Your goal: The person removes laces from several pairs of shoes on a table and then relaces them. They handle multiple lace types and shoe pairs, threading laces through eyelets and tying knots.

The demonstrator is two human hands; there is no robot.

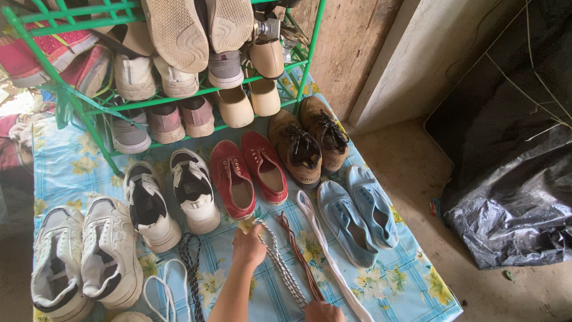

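From the head camera, looking down: the left hand (248, 245) is closed in a pinch on the top end of a grey-and-white speckled shoelace (280, 262). This lace lies on the blue flowered cloth (417, 286), just below the red shoes (249, 170). The right hand (323, 312) is at the bottom edge of the picture, further down from the red shoes. Only a bit of it shows, so I cannot tell if it is open or closed. It sits at the low end of the laces.

Next to the speckled lace lie a thin brown lace (301, 262) and a flat white lace (330, 256), on the side away from the red shoes' left neighbour, the black-and-white sneakers (170, 197).

The speckled lace looks very light and floppy, like string. It will bend and curl and will not break. It may slip a little. I think the best place to hold it is near the tip, pinched between thumb and finger, as the left hand does now
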